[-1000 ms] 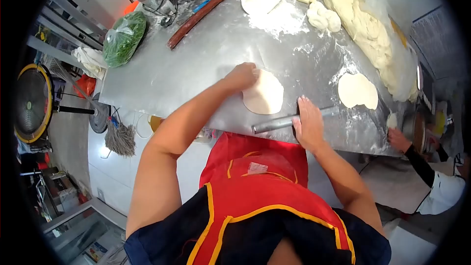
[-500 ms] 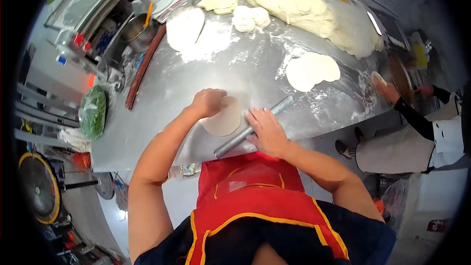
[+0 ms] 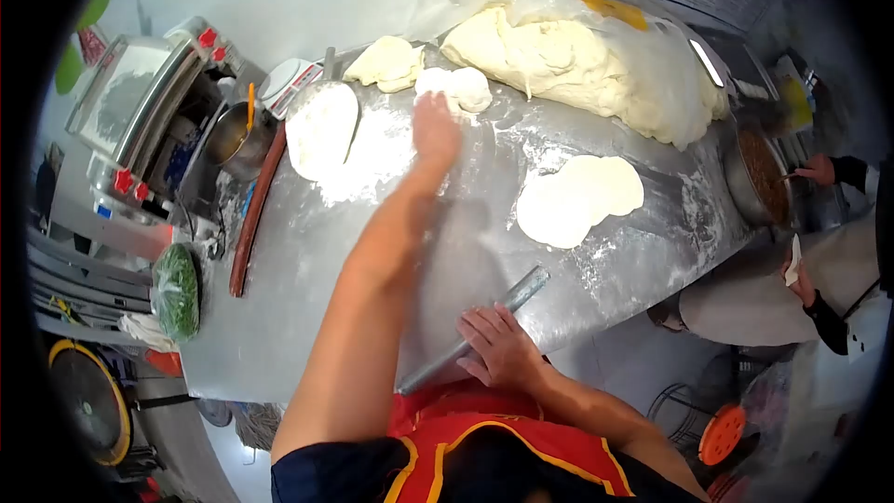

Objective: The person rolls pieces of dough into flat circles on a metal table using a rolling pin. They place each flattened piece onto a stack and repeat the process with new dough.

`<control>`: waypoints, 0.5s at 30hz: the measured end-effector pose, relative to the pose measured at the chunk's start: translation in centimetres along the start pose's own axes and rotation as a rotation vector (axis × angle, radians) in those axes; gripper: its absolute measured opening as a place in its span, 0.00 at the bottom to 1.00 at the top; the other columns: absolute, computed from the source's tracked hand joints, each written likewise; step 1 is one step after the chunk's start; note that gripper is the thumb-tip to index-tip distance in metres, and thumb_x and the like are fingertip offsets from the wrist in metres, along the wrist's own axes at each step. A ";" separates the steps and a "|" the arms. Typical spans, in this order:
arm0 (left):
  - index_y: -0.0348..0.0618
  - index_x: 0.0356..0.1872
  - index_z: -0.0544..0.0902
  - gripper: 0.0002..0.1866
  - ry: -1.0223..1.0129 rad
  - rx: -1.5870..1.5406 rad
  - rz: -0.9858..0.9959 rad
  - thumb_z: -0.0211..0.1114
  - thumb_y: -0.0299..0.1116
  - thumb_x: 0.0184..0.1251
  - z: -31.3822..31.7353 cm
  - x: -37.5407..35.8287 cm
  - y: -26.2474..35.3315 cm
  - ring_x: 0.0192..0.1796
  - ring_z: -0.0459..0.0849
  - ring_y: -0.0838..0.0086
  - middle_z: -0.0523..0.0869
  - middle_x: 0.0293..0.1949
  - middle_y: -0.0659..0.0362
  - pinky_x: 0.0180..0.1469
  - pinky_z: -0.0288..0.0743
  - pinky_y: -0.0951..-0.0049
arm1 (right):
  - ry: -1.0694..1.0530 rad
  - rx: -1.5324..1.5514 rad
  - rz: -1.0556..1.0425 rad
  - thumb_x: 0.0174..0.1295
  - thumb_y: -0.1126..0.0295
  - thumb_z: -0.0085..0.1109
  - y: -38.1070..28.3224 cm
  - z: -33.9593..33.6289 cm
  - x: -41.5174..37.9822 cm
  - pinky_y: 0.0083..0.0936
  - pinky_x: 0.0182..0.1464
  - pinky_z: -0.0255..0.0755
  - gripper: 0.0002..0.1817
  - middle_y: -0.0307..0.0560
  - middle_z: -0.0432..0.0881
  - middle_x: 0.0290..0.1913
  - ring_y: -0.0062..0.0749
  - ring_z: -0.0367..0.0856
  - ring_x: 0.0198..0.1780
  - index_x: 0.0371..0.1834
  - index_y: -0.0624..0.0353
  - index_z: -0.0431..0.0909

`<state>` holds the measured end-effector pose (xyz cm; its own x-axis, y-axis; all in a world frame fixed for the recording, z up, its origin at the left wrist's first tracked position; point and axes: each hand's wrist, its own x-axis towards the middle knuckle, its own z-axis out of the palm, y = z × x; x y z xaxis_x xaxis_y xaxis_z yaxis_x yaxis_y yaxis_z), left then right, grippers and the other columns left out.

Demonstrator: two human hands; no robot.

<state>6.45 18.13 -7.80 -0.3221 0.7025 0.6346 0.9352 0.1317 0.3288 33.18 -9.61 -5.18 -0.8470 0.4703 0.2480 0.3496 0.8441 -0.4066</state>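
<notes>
My left hand (image 3: 436,130) reaches to the far side of the table, its blurred fingertips at the small dough balls (image 3: 466,88); what they grasp cannot be made out. Across the metal rolling pin (image 3: 526,289) near the front edge lies my right hand (image 3: 503,346), fingers stretched and slightly spread over it. Thin, overlapping rolled dough rounds (image 3: 579,200) lie to the right on the floured table. Behind the balls is a big mass of dough (image 3: 559,56) partly under clear plastic, with a smaller dough lump (image 3: 385,63) to its left.
A flour-covered scoop (image 3: 321,130), a long brown rod (image 3: 258,214) and a metal pot (image 3: 237,140) are on the left. A bag of greens (image 3: 175,291) sits at the left edge. On the right, a co-worker's hand (image 3: 796,279) holds dough near a pan of filling (image 3: 762,172).
My left hand has left the rolled round near the front and moved up to the dough balls. The dough on the right now shows an added overlapping round. My right hand stays at the rolling pin.
</notes>
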 end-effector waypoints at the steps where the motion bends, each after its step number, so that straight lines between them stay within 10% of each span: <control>1: 0.37 0.65 0.74 0.26 -0.191 0.080 -0.033 0.60 0.31 0.65 -2.4 0.8 0.0 0.66 0.72 0.51 0.76 0.62 0.41 0.69 0.65 0.58 | 0.007 0.008 0.006 0.64 0.51 0.60 -0.1 -0.1 0.0 0.47 0.72 0.57 0.32 0.55 0.73 0.66 0.47 0.69 0.68 0.63 0.64 0.72; 6: 0.41 0.56 0.77 0.18 -0.321 0.081 0.154 0.61 0.33 0.66 -2.4 0.2 -1.2 0.60 0.79 0.51 0.82 0.55 0.45 0.58 0.74 0.56 | 0.044 -0.016 0.003 0.62 0.50 0.62 -0.1 -0.2 0.1 0.46 0.72 0.59 0.32 0.54 0.75 0.63 0.45 0.71 0.66 0.62 0.63 0.73; 10: 0.41 0.55 0.73 0.18 -0.507 -0.041 -0.225 0.61 0.38 0.68 -5.7 0.6 0.6 0.45 0.86 0.45 0.87 0.40 0.44 0.48 0.78 0.50 | 0.030 -0.018 0.011 0.62 0.50 0.62 -0.3 -0.2 0.1 0.45 0.72 0.59 0.32 0.53 0.74 0.64 0.44 0.71 0.66 0.63 0.62 0.73; 15: 0.38 0.58 0.77 0.21 -0.530 0.008 -0.125 0.59 0.39 0.70 -7.5 0.5 -4.1 0.57 0.80 0.48 0.83 0.52 0.41 0.60 0.73 0.53 | 0.019 -0.014 0.023 0.62 0.51 0.62 -0.2 0.2 -0.2 0.46 0.74 0.55 0.32 0.52 0.73 0.65 0.43 0.70 0.67 0.64 0.61 0.72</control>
<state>1.36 12.70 -3.63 -0.3146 0.9372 0.1503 0.8961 0.2410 0.3728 33.19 -9.94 -5.31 -0.8308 0.4946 0.2551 0.3751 0.8363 -0.4000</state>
